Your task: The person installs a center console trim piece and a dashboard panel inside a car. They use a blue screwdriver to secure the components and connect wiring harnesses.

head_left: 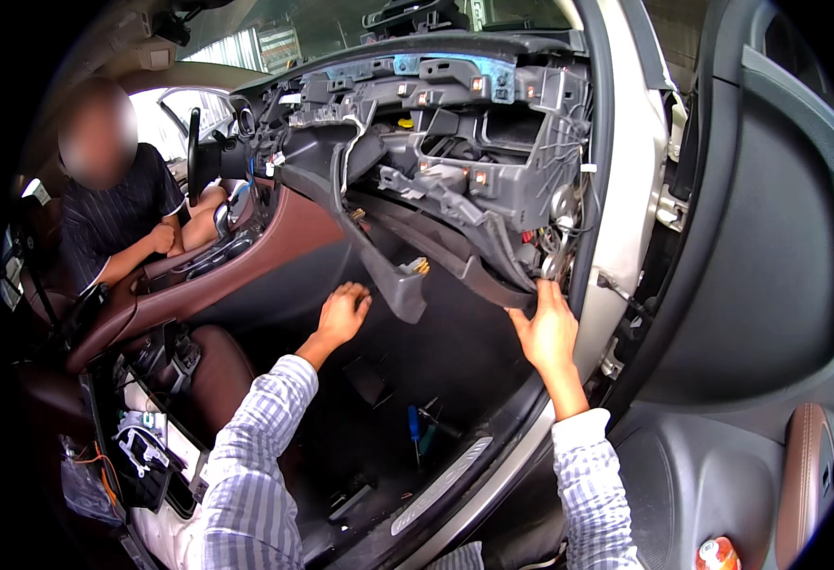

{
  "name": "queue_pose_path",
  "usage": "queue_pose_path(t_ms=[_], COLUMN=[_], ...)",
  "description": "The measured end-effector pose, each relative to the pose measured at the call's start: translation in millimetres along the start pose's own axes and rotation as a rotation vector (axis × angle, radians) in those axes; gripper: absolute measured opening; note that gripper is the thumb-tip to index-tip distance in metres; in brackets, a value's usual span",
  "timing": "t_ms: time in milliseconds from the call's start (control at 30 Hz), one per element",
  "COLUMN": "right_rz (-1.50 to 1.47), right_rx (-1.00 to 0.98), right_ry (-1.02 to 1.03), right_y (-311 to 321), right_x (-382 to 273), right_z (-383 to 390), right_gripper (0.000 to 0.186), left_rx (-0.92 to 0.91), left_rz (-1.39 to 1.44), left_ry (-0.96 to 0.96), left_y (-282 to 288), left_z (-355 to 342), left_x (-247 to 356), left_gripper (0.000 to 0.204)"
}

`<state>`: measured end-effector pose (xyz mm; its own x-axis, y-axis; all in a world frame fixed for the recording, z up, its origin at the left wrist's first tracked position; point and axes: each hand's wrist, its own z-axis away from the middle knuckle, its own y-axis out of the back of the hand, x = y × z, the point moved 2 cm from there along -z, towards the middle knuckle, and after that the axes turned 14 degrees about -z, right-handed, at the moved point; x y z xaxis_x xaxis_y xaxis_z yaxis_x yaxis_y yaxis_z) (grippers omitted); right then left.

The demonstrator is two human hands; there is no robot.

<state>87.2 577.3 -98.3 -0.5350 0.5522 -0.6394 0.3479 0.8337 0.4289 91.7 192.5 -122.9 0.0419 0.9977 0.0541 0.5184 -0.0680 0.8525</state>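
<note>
While your right hand (547, 328) grips the lower end of the dark strip (486, 285), close beside the door frame (621, 190), your left hand (343, 313), fingers loosely curled and empty, has open room near one hanging panel (379, 268). One blue screwdriver (414, 426) lies below; the door holds one bottle (718, 554).

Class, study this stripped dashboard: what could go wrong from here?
The dark trim strip at the right hand might slip or crack if pulled unevenly, since the left hand is off it. The exposed wiring nearby could snag. The blue-handled tool on the floor might be stepped on.
</note>
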Motion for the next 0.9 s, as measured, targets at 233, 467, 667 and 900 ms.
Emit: queue_pose_path(t_ms=[233, 467, 667, 900], right_rz=[0.014, -0.018, -0.161, -0.154], right_rx=[-0.041, -0.012, 0.011, -0.016], right_ry=[0.105, 0.144, 0.12, 0.106], right_y=[-5.0, 4.2, 2.9, 7.9], right_x=[4.3, 19.5, 13.5, 16.2], right_z=[-0.3, -8.5, 2.1, -2.0], right_gripper=[0.061, 0.058, 0.054, 0.053], left_rx=[-0.584, -0.471, -0.454, -0.29], left_rz=[-0.029, -0.224, -0.385, -0.384], left_ry=[0.031, 0.132, 0.002, -0.081], left_y=[14.6, 175.1, 232.7, 212.8], left_z=[47.0, 169.9, 254.6, 249.7], left_x=[-36.7, 76.6, 97.3, 75.5], left_gripper=[0.034, 0.036, 0.035, 0.026])
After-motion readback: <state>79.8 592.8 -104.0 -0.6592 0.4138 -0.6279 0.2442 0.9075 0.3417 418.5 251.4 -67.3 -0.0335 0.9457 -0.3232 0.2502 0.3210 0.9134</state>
